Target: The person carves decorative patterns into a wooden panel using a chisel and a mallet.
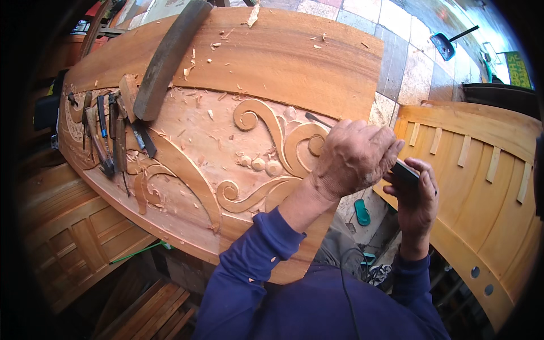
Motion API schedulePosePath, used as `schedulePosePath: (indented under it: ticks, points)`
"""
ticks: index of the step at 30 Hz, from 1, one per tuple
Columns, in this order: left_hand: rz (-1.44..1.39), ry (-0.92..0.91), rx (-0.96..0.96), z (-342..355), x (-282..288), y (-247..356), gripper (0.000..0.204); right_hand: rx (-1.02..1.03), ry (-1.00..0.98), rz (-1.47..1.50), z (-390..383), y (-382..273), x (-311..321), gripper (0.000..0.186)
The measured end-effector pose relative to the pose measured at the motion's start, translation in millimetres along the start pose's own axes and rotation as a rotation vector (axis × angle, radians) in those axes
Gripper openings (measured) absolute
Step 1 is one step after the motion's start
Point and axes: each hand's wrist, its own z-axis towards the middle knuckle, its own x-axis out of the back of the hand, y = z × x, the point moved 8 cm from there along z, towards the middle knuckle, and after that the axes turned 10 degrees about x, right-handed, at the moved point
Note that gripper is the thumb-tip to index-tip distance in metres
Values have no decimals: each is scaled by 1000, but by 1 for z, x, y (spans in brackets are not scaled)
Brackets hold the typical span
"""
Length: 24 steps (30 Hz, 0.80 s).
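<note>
My left hand is closed in a fist over the carved wooden panel. A thin dark chisel sticks out on its far side, its tip by the raised scrollwork. To the right and nearer, beyond the panel's edge, my right hand has its fingers and thumb curled round a dark, flat-edged thing. That thing lies roughly in line with the chisel. Whether it is the chisel's handle or something separate, I cannot tell.
Several carving tools lie on the panel's left, beside a thick dark wooden bar. Wood shavings are scattered about. A slatted wooden panel stands at the right, and a green sandal lies on the floor.
</note>
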Motion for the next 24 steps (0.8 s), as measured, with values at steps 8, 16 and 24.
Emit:
schedulePosePath:
  ticks: [8,16,24]
  points:
    - [-11,-13,-44,6,7,-7,23,137,35,86,22,1,-4,37]
    - [-254,171,-122,-2,26,2,28,740,-163,-48,37,-24,-54,55]
    - [-598,733,603,9,138,-144,25,834,-632,350,66,-54,-153,68]
